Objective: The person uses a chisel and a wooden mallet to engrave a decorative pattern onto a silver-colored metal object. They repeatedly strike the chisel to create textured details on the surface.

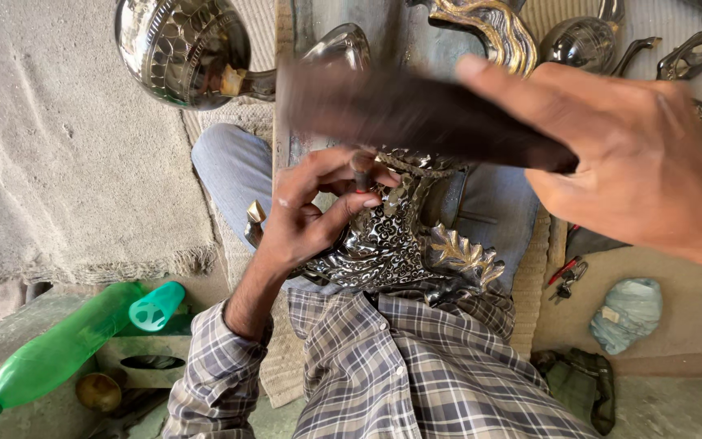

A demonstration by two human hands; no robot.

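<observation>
While our left hand (310, 207) pinches a small punch (361, 175) upright against the ornate metal piece (392, 240) resting on our lap, our right hand (636, 162) grips a dark hammer (416, 114), blurred above the punch. Much of the piece already shows floral relief and gilded leaves; how much is left we cannot tell. Left of the piece lie a green bottle (58, 349) and a patterned metal bowl (180, 49). Right of it, a blue cloth bundle (627, 313).
</observation>
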